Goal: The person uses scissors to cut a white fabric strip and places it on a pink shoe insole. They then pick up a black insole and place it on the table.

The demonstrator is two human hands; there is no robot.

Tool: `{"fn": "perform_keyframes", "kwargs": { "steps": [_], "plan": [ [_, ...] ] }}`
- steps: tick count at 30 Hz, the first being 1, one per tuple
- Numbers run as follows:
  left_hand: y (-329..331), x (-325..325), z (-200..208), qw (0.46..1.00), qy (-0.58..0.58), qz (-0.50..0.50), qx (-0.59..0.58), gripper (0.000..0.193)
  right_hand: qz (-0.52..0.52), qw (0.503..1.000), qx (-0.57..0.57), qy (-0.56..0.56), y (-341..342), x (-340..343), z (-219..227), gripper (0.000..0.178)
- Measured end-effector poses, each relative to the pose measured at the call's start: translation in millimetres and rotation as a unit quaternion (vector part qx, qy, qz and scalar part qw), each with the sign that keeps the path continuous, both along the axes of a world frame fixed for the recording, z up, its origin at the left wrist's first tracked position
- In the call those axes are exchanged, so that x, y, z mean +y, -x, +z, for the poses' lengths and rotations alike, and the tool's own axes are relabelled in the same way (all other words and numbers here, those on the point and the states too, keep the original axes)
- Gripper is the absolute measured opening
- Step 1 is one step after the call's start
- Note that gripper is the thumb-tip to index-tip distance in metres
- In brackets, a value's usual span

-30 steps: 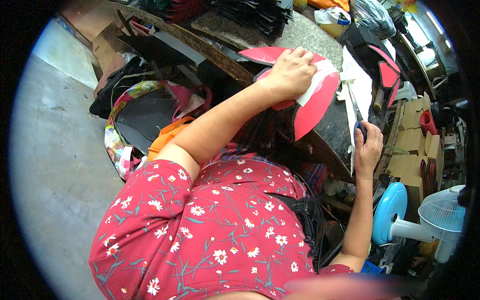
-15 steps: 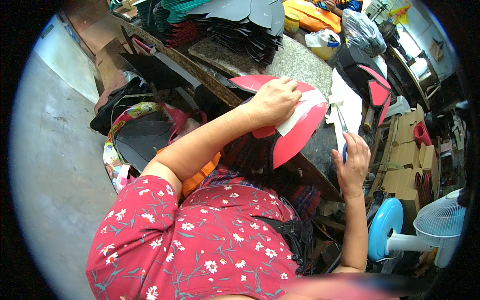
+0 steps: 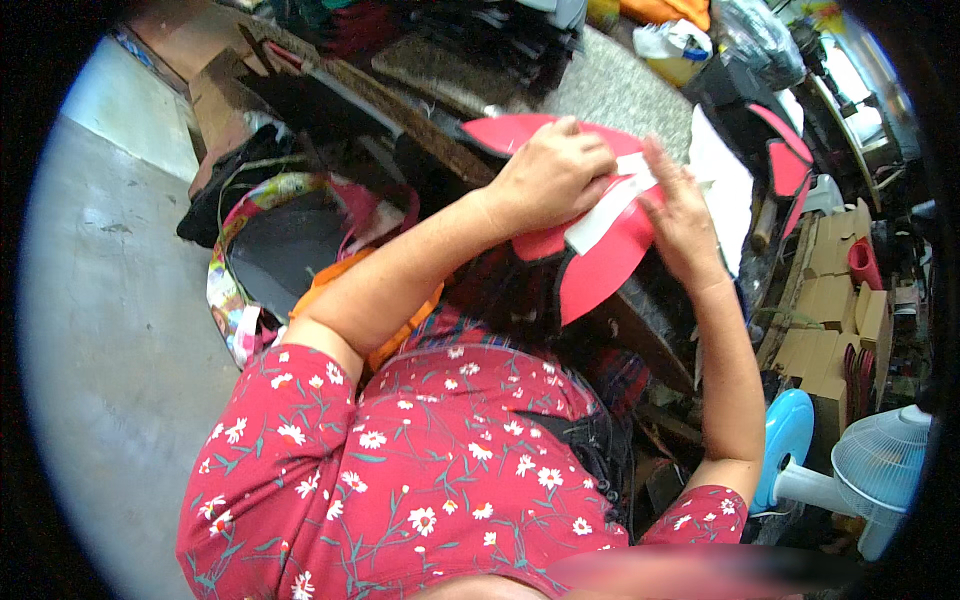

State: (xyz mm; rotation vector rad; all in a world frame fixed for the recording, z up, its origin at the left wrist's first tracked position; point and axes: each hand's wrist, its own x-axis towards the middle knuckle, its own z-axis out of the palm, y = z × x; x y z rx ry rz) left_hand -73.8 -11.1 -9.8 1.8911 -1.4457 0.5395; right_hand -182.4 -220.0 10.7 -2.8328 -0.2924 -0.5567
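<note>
A curved red piece with black edging (image 3: 607, 282) lies on the dark work surface in front of me, with a white strip (image 3: 597, 229) across its middle. My left hand (image 3: 558, 175) is closed over the piece's left part, its curled fingers against the strip and their tips hidden. My right hand (image 3: 688, 218) lies at the right side of the piece, fingers stretched out and touching it near the strip's upper end. White sheet material (image 3: 728, 190) sits just beyond that hand. I cannot make out the scissors in this view.
Stacked dark cut pieces (image 3: 510, 50) stand at the far edge by a speckled slab (image 3: 625, 95). Another red and black piece (image 3: 787, 165) lies to the right, above cardboard boxes (image 3: 822, 295). A blue and white fan (image 3: 880, 460) is near my right elbow; a colourful bag (image 3: 228, 265) hangs left.
My right hand has left the blue-handled scissors and moved up and left onto the red piece. My left hand stays on the piece. The whole view has shifted slightly.
</note>
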Motion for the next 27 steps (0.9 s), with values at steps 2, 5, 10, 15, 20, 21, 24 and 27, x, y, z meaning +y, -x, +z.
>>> {"fn": "perform_keyframes", "kwargs": {
  "steps": [2,5,10,15,20,21,24,27],
  "plan": [
    [3,3,-3,0.996,0.065,0.034,0.041,0.029,-0.002,0.993,0.002,-0.116,4,-6,-2,0.065],
    [1,7,-2,0.995,0.084,0.0,0.062,0.032,-0.019,0.991,-0.005,-0.133,4,-5,-3,0.064],
    [5,7,2,0.999,-0.005,0.031,-0.03,0.03,-0.024,0.997,-0.061,0.028,5,7,2,0.056],
    [16,4,3,0.995,0.043,0.08,-0.048,0.027,-0.015,0.993,-0.113,0.042,10,14,6,0.049],
    [18,5,10,0.997,0.013,0.067,-0.043,0.024,-0.02,0.996,-0.091,0.016,12,17,9,0.046],
    [17,6,12,0.997,-0.012,0.062,-0.037,0.023,-0.025,0.996,-0.088,0.007,12,18,9,0.046],
    [8,8,20,0.998,-0.042,0.033,-0.029,0.018,-0.04,0.996,-0.075,-0.008,12,20,9,0.044],
    [-6,-1,30,0.999,-0.035,-0.009,-0.024,0.015,-0.032,0.994,-0.102,-0.007,11,21,7,0.043]
  ]
}}
